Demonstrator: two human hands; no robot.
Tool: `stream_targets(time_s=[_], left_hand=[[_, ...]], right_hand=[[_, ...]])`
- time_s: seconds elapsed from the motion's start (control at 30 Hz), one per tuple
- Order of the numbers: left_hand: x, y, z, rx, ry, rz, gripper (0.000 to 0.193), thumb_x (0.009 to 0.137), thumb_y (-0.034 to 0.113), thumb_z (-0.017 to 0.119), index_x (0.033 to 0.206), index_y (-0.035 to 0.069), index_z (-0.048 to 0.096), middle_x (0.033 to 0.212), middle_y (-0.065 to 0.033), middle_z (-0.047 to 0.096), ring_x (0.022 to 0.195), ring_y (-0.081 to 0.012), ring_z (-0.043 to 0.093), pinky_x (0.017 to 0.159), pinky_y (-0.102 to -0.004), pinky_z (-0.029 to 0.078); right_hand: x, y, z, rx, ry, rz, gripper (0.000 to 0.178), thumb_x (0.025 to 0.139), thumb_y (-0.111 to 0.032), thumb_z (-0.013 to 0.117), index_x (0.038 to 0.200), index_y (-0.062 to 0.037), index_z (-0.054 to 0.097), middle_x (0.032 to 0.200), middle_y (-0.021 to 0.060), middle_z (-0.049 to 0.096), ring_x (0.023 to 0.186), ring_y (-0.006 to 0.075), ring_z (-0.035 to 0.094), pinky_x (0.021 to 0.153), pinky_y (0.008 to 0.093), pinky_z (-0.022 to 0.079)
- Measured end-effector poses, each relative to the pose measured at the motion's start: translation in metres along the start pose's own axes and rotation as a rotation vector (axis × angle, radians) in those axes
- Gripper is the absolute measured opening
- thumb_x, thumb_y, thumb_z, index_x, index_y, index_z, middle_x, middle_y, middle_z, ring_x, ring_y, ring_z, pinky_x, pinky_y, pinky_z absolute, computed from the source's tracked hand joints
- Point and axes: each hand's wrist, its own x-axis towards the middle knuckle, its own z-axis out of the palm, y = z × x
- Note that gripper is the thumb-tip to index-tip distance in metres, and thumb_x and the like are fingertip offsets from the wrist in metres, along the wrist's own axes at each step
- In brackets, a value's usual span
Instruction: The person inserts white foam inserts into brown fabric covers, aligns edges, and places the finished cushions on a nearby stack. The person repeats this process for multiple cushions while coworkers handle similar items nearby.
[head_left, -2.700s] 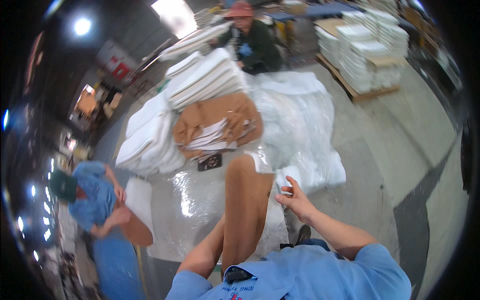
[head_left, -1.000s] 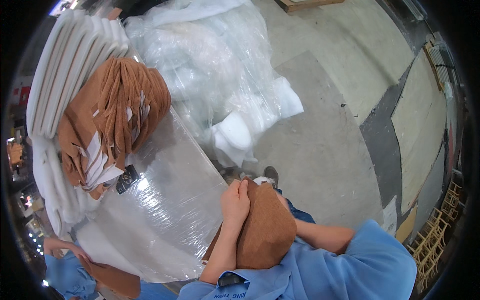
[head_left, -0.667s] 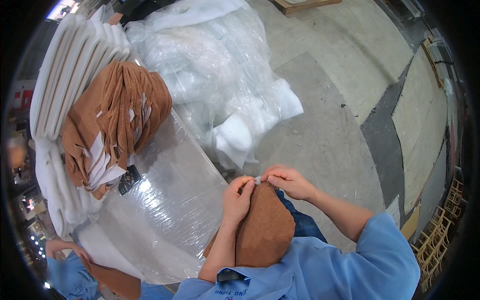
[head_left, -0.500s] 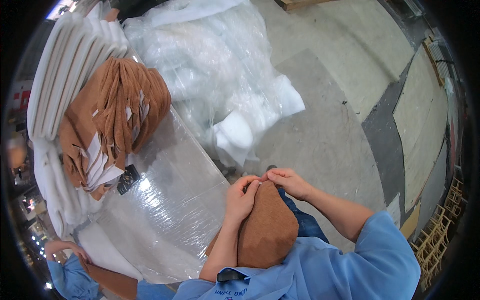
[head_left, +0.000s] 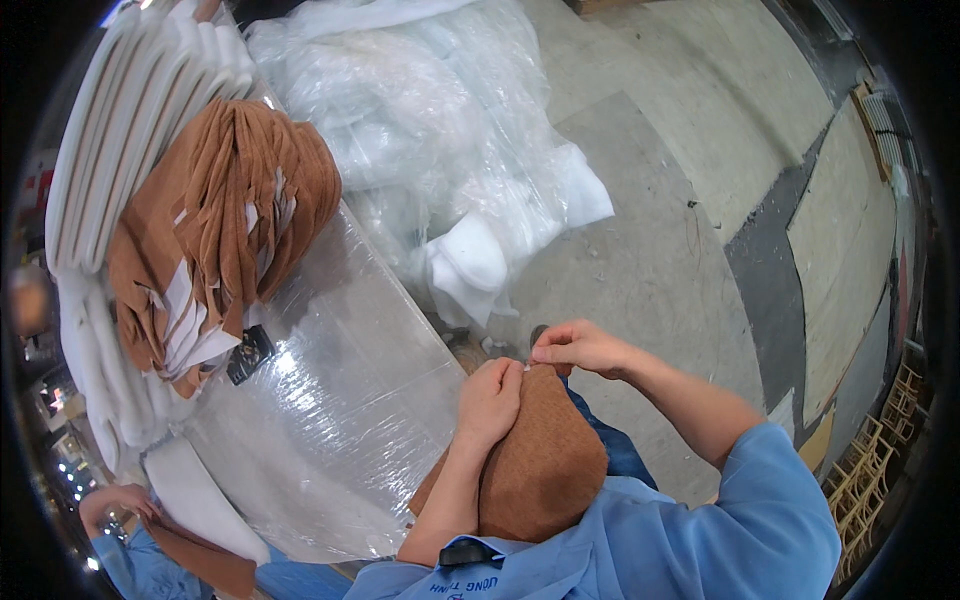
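A brown fabric cover (head_left: 545,455) lies over my lap, its narrow end pointing away from me. My left hand (head_left: 489,400) is closed on that far end, thumb on top along the edge. Just to the right, my right hand (head_left: 583,346) is closed in a pinch close to the cover's tip. A tiny whitish bit shows between the two hands; what the right fingertips hold is too small to make out. Beside my left forearm stands a table (head_left: 340,400) wrapped in clear plastic film.
A heap of brown fabric pieces (head_left: 235,190) with white strips lies on the table, beside a small black item (head_left: 250,354). Folded white padding (head_left: 130,130) is stacked behind it. Large plastic-wrapped white bundles (head_left: 430,130) rest beyond the table. Another person (head_left: 150,550) handles brown fabric at lower left.
My right hand has drawn slightly up and away from my left, its fingers still pinched. My left hand stays at the cover's far end.
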Motion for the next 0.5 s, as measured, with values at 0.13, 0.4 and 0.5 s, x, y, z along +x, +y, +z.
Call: stream_targets(time_s=[0.13,0.4,0.5], left_hand=[[0.001,-0.003,0.001,0.008,-0.003,0.020,0.032,0.104,0.029,0.059,0.100,-0.001,0.071,0.090,-0.0208,0.070,0.085,-0.0333,0.069,0.077,-0.0415,0.052],[0.000,-0.004,0.001,0.013,-0.007,0.023,0.030,0.104,0.028,0.060,0.101,0.000,0.070,0.092,-0.0196,0.070,0.084,-0.0324,0.068,0.076,-0.0413,0.051],[-0.004,-0.001,0.000,-0.055,0.013,-0.015,0.029,0.104,0.027,0.061,0.101,0.000,0.070,0.093,-0.0175,0.072,0.084,-0.0280,0.069,0.077,-0.0391,0.052]], right_hand=[[0.003,-0.013,-0.004,-0.048,-0.072,0.060,0.018,0.101,-0.025,0.073,0.100,-0.0074,0.074,0.085,-0.0028,0.066,0.075,0.0074,0.058,0.066,0.0251,0.048],[0.006,0.000,0.001,-0.028,-0.104,-0.044,0.019,0.104,-0.027,0.069,0.098,-0.0088,0.070,0.080,-0.0054,0.061,0.071,0.0065,0.056,0.064,0.0244,0.048],[0.006,-0.003,-0.002,-0.011,-0.188,0.114,0.025,0.107,-0.032,0.065,0.096,-0.0092,0.068,0.079,-0.0055,0.059,0.070,0.0062,0.056,0.063,0.0243,0.047]])
